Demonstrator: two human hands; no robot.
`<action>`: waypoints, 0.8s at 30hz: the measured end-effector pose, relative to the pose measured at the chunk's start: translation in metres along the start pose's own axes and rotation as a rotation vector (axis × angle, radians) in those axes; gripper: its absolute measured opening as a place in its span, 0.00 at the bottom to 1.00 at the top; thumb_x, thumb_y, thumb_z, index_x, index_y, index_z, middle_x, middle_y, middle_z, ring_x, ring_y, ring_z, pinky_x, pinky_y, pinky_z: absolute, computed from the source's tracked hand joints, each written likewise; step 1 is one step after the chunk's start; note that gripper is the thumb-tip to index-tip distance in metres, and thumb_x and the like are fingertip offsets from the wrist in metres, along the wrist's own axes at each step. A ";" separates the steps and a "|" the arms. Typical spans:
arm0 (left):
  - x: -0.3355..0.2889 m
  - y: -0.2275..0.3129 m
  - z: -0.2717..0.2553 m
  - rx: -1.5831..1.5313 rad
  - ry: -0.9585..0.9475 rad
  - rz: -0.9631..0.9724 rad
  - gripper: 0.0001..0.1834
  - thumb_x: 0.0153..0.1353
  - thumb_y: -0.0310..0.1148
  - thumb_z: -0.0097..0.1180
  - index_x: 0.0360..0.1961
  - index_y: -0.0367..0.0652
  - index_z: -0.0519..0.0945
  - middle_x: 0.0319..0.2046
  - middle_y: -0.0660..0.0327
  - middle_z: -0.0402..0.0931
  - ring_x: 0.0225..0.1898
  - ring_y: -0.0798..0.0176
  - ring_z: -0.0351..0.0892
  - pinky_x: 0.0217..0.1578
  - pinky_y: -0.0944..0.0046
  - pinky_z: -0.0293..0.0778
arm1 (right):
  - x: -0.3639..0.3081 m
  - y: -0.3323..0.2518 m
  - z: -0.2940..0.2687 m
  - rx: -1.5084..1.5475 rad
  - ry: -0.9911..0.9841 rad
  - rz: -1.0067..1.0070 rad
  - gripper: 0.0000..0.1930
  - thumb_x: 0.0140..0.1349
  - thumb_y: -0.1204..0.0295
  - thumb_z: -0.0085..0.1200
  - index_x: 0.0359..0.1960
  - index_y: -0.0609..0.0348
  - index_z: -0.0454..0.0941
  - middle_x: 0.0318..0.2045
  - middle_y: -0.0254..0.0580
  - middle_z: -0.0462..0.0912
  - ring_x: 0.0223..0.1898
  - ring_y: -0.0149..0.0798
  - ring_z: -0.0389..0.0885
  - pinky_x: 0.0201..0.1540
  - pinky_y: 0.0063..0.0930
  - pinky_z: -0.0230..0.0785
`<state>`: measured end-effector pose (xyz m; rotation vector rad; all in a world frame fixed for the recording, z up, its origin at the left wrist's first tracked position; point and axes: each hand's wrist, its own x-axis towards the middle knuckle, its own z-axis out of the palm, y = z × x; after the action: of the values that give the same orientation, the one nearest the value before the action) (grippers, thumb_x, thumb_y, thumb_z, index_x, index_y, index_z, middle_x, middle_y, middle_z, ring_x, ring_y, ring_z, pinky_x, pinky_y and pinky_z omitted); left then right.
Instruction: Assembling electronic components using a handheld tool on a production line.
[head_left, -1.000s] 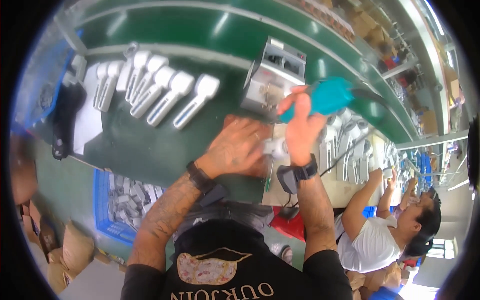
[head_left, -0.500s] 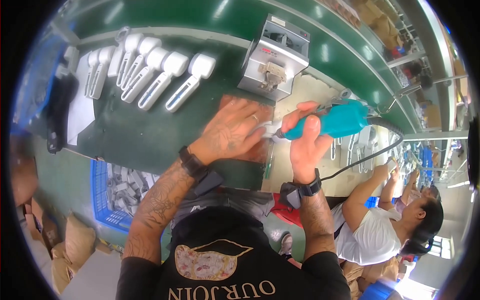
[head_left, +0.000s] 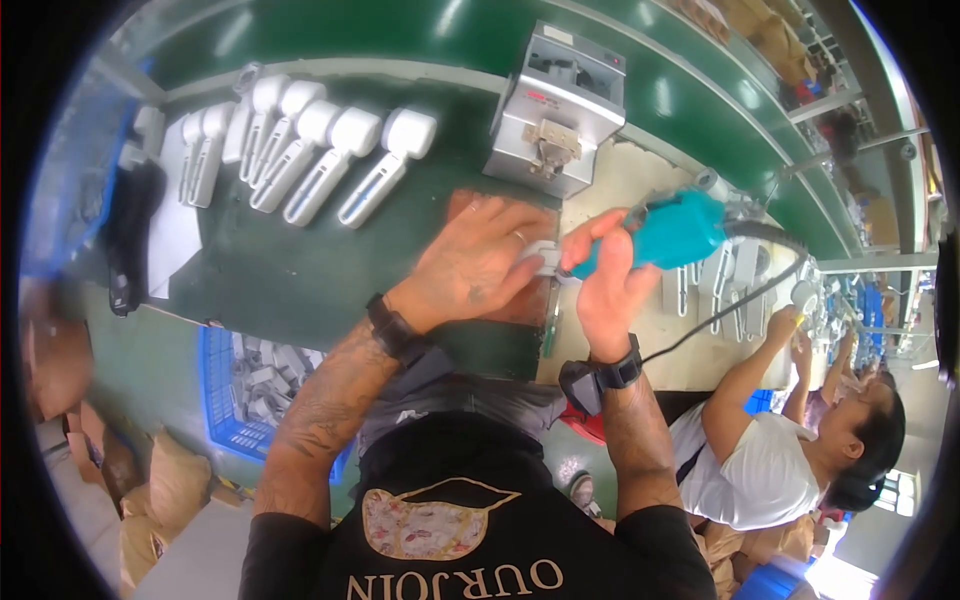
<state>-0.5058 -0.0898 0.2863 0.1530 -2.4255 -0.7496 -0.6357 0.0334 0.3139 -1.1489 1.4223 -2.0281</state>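
My right hand (head_left: 608, 285) is wrapped round a teal electric screwdriver (head_left: 672, 238), its body lying nearly level and its tip end pointing left. At that tip sits a small white plastic part (head_left: 545, 258), which the fingers of my left hand (head_left: 475, 262) press and hold from the left. The exact contact between tip and part is hidden by my fingers. Under my left hand lies a reddish-brown board (head_left: 522, 305) on the green bench. Several white handheld devices with round heads (head_left: 375, 182) lie in a slanted row beyond my left hand.
A silver machine (head_left: 552, 115) stands just beyond my hands. The screwdriver's black cord (head_left: 720, 318) loops at the right. More devices (head_left: 715, 285) lie on the right-hand bench, near a co-worker in white (head_left: 770, 470). A blue crate (head_left: 216, 385) of grey-white parts stands below the bench.
The view has shifted slightly. Both hands keep their holds, and the screwdriver stays against the white part with little visible movement. The co-worker's arms have moved a little.
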 end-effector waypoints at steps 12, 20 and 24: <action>-0.044 0.013 -0.031 0.067 0.251 -0.242 0.22 0.60 0.33 0.69 0.55 0.44 0.80 0.51 0.54 0.83 0.47 0.48 0.85 0.46 0.57 0.81 | -0.055 -0.073 -0.013 0.126 0.178 0.004 0.32 0.68 0.37 0.51 0.45 0.58 0.69 0.21 0.36 0.70 0.22 0.34 0.68 0.28 0.30 0.62; -0.034 -0.046 -0.042 0.460 0.312 -0.282 0.18 0.66 0.30 0.59 0.57 0.50 0.81 0.47 0.51 0.78 0.45 0.41 0.81 0.43 0.49 0.79 | -0.073 -0.071 -0.031 0.046 0.237 0.011 0.36 0.65 0.36 0.55 0.45 0.64 0.68 0.20 0.39 0.71 0.21 0.36 0.71 0.25 0.30 0.65; -0.032 -0.047 -0.038 0.633 0.323 -0.343 0.22 0.65 0.31 0.61 0.60 0.46 0.77 0.52 0.50 0.76 0.51 0.41 0.79 0.50 0.48 0.76 | -0.084 -0.076 -0.042 0.031 0.237 0.028 0.36 0.64 0.38 0.58 0.46 0.65 0.69 0.21 0.41 0.73 0.21 0.36 0.73 0.24 0.31 0.67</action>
<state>-0.4606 -0.1391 0.2698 0.8822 -2.2589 -0.0500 -0.6118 0.1483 0.3442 -0.8945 1.5007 -2.2168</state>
